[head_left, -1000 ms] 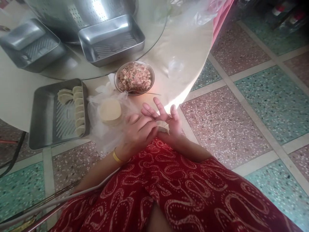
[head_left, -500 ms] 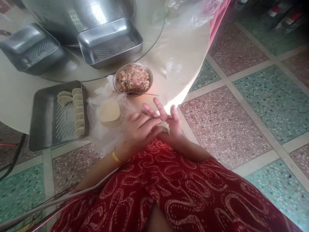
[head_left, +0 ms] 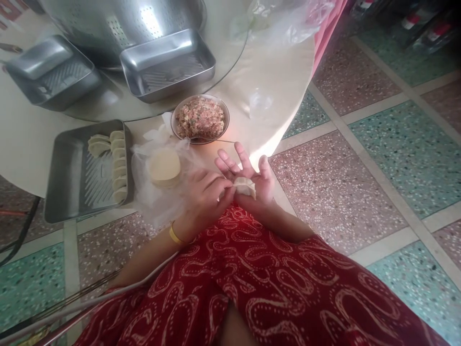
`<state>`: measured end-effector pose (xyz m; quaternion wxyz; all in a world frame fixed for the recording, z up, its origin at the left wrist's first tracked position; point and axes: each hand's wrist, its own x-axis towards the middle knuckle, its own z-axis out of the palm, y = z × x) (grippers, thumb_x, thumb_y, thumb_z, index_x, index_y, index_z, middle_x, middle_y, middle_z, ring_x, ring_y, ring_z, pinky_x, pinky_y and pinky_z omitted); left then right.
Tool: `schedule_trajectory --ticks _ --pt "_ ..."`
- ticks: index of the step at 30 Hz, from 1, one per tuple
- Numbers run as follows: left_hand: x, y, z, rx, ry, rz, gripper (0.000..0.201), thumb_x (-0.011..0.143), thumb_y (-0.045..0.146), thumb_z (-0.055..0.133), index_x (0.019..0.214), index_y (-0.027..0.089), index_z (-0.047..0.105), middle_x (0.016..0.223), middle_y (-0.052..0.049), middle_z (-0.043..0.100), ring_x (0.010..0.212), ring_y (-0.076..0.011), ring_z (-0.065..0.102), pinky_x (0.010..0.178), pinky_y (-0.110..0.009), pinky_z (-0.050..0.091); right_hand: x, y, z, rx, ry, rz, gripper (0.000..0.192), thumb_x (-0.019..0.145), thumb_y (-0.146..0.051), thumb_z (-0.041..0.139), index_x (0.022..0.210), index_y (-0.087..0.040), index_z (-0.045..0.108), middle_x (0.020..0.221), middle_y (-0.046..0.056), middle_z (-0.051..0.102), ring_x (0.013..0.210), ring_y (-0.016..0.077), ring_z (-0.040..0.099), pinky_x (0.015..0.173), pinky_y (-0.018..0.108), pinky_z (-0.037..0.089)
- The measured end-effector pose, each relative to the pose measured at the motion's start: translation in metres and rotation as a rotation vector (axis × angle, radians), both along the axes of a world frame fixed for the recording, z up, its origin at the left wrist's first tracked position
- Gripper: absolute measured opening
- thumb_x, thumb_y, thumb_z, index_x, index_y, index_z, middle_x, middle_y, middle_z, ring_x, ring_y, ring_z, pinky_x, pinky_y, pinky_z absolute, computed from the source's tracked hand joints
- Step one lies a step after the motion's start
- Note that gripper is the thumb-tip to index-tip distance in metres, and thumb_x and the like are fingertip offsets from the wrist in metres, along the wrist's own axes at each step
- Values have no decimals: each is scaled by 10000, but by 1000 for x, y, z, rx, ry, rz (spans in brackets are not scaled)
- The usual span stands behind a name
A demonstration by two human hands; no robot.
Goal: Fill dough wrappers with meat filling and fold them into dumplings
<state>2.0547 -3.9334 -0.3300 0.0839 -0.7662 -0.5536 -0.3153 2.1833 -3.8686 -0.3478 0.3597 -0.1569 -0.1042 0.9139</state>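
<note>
A pale folded dumpling [head_left: 245, 187] rests in the palm of my right hand [head_left: 257, 185], which is turned up with its fingers and thumb spread. From the left, my left hand [head_left: 207, 192], a yellow band at its wrist, pinches the dumpling's left edge between thumb and fingertips. Left of the hands, a stack of round wrappers [head_left: 164, 167] sits on a crumpled plastic bag [head_left: 144, 202]. Behind them stands a bowl [head_left: 227, 126] heaped with minced filling [head_left: 200, 117], a thin utensil handle [head_left: 225, 141] sticking out at its rim. Several shaped dumplings [head_left: 119, 168] lie in a metal tray [head_left: 65, 178].
Two more metal trays [head_left: 169, 91] [head_left: 72, 98] stand at the back before a large perforated metal bowl [head_left: 118, 29]. Clear plastic [head_left: 284, 21] lies at the table's far right. The round table's edge [head_left: 293, 115] curves past my right hand, with tiled floor [head_left: 338, 192] beyond.
My left fingers have drawn back to the left and now pinch the dumpling's edge, so more of it shows. My right hand stays palm up. The view has shifted slightly.
</note>
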Motion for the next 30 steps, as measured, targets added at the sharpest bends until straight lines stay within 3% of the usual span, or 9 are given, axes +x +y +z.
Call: schedule_trajectory --ticks 4,8,15,18,22,27,30 --pt "-2 -2 -3 3 -10 30 143 895 334 660 909 192 641 856 -24 729 756 -168 612 732 -356 430 1 1 -2 40 -33 -22 594 931 -662 256 1347 -338 529 1289 47 677 1179 198 615 954 427 533" --pt "-5 -5 -6 -33 11 23 92 906 271 635 858 193 638 805 -19 708 716 -166 574 701 -351 397 1 1 -1 38 -69 -39 608 922 -662 258 1376 -345 509 1347 47 636 1182 198 612 965 454 517" --pt "-6 -10 -4 -66 -13 19 109 910 288 648 871 187 634 783 -15 702 712 -162 580 711 -348 421 -1 1 1 -30 39 -27 591 965 -628 176 1261 -329 591 1174 26 723 1120 165 653 956 387 524" --pt "-6 -9 -1 -36 -38 49 139 905 331 660 933 195 647 865 -26 727 764 -164 623 738 -353 448 -2 0 2 -45 -2 -16 594 956 -626 193 1320 -325 554 1232 44 705 1117 180 649 930 389 537" --pt "-3 -5 1 13 15 22 67 930 246 608 896 199 640 833 -21 714 762 -160 619 726 -351 443 -3 -1 3 4 -73 23 630 918 -673 243 1405 -348 473 1381 56 625 1103 219 643 854 415 569" --pt "0 -4 1 68 151 1 91 894 192 642 811 199 606 736 -9 674 697 -161 543 664 -349 391 -3 0 3 2 -87 35 630 918 -687 238 1404 -363 475 1386 49 622 1071 227 646 835 431 577" --pt "-2 -4 0 111 158 -23 42 884 194 663 875 193 622 784 -20 682 727 -164 555 671 -343 399 -3 0 3 -12 -78 30 628 933 -673 219 1393 -345 495 1360 55 641 1063 218 652 854 429 573"
